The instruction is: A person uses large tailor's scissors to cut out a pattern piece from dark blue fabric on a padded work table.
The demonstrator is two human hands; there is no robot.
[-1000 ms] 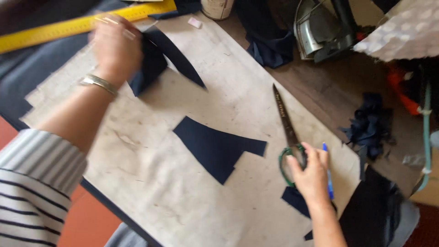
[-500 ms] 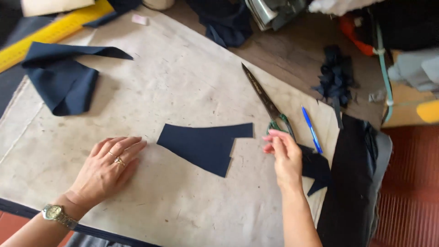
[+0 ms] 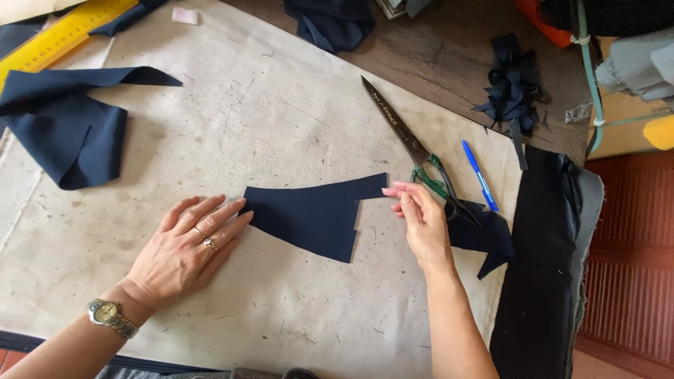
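Observation:
A cut piece of dark navy fabric (image 3: 316, 214) lies flat on the pale work sheet (image 3: 281, 105). My left hand (image 3: 186, 249) rests flat with fingers spread, its fingertips touching the piece's left end. My right hand (image 3: 421, 221) pinches the piece's upper right corner between fingertips. Just beyond that hand lie long tailor's scissors with green handles (image 3: 411, 144), shut, blades pointing up-left.
A larger folded navy cloth (image 3: 67, 123) sits at the far left below a yellow ruler (image 3: 63, 31). A blue pen (image 3: 479, 174) and navy scrap (image 3: 484, 235) lie right of the scissors. Black fabric (image 3: 547, 260) hangs over the table's right edge; dark scraps (image 3: 516, 88) beyond.
My left hand came down from the far cloth and now lies flat at the cut piece's left end. My right hand left the scissors and took the piece's right corner.

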